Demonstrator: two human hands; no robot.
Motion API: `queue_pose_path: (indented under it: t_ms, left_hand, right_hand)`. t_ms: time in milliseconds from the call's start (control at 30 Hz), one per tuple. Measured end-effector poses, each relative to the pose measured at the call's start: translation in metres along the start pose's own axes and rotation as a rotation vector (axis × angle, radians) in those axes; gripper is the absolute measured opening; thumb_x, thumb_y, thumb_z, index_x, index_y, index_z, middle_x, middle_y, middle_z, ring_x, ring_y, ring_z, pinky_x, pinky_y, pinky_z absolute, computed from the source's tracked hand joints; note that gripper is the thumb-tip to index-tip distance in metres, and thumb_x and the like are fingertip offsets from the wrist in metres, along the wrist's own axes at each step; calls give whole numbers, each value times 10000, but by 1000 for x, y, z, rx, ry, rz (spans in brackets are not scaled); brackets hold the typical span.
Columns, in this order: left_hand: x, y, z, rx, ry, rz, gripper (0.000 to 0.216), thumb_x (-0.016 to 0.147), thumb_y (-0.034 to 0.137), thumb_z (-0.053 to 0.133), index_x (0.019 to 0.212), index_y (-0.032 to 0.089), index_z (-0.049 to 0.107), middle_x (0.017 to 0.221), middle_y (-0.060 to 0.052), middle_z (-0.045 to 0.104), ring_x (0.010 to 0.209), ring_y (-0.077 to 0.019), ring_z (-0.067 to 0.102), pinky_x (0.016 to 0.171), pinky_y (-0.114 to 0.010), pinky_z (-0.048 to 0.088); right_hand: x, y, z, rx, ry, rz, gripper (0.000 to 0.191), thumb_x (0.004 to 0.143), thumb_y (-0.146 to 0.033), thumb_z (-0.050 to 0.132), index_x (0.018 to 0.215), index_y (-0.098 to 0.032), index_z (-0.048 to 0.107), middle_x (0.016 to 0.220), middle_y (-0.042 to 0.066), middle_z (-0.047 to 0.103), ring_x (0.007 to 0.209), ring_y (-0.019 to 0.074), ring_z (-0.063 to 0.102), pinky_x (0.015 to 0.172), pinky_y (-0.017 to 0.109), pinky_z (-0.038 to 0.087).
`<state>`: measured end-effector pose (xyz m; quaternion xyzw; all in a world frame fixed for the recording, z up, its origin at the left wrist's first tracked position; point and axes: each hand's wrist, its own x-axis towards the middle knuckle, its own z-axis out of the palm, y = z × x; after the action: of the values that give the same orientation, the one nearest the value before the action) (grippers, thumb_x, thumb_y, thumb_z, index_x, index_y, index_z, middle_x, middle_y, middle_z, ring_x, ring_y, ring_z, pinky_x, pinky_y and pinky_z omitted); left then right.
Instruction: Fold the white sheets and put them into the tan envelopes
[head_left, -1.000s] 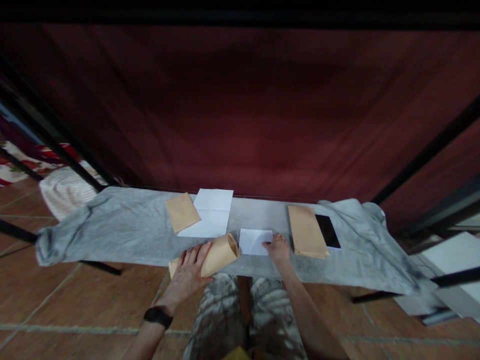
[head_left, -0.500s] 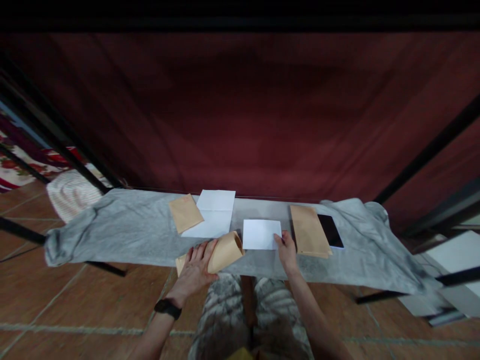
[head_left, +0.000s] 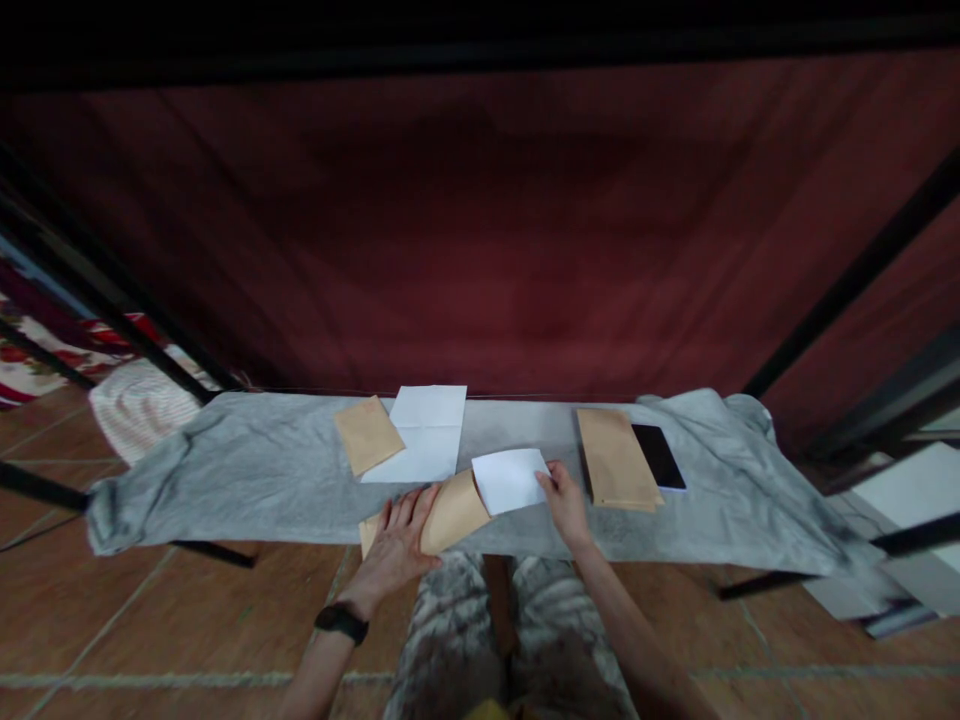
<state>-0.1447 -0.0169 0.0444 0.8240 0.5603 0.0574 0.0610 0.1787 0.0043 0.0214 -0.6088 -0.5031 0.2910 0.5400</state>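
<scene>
A brown paper envelope (head_left: pixel 456 512) lies slanted at the front edge of the cloth, its mouth facing right. My left hand (head_left: pixel 401 535) rests on it with the fingers spread flat over its left part. My right hand (head_left: pixel 562 500) pinches the right edge of a white sheet of paper (head_left: pixel 510 480). The sheet's left edge is at the envelope's mouth; whether its corner is inside I cannot tell. Behind my left hand lie a creased white sheet (head_left: pixel 431 430) and a small brown envelope (head_left: pixel 370 436) overlapping it.
A grey cloth (head_left: pixel 262 460) covers the narrow bench. To the right lie a stack of brown envelopes (head_left: pixel 616 458) and a dark phone (head_left: pixel 660 457) beside it. A dark red panel (head_left: pixel 480 250) rises behind. Black metal bars (head_left: pixel 855 270) frame both sides.
My right hand has moved slightly left with the white sheet, which is now tilted and meets the envelope's mouth. The envelope's mouth, rounded open before, looks flatter. My left hand stays on it.
</scene>
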Motion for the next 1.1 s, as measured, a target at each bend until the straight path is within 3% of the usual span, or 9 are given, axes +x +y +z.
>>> queue_pose_path:
  t_ms: [400,633,767,967,1100]
  left_hand:
    - [5,4,-1,-37,-42,25,1108,645,366,744,1577,239,158,1544,-150,360,1464,-355,267,1205,-561,57]
    - [20,32,-1,-86,-50,77,1166,635,405,770,1582,240,110,1559,-156,339,1475,-355,248,1208,-558,81]
    - [26,48,1,-110,-60,109,1180,632,421,779,1583,243,103,1561,-156,327,1473,-357,246,1206,-569,94]
    - [29,56,5,-122,-56,138,1199,620,401,801,1585,244,108,1546,-154,337,1466,-352,254,1212,-563,89]
    - [30,55,7,-121,-51,142,1181,627,394,799,1584,246,123,1537,-154,347,1463,-357,258,1211,-570,81]
  right_hand:
    - [10,17,-9,-36,-200,38,181,759,-426,587,785,-252,633,673,-5,631,622,189,569,605,283,417]
    - [-7,2,21,-30,-256,96,256,807,-447,530,691,-236,618,620,-14,608,625,169,544,612,266,406]
    - [-18,2,36,5,-295,167,252,799,-360,493,673,-215,656,674,12,657,672,181,590,632,278,425]
    - [-21,12,38,84,-277,253,214,734,-277,494,660,-202,680,642,16,656,639,189,601,606,299,434]
    - [-22,15,38,186,-171,238,161,719,-323,566,783,-215,666,734,-5,671,709,188,617,668,307,480]
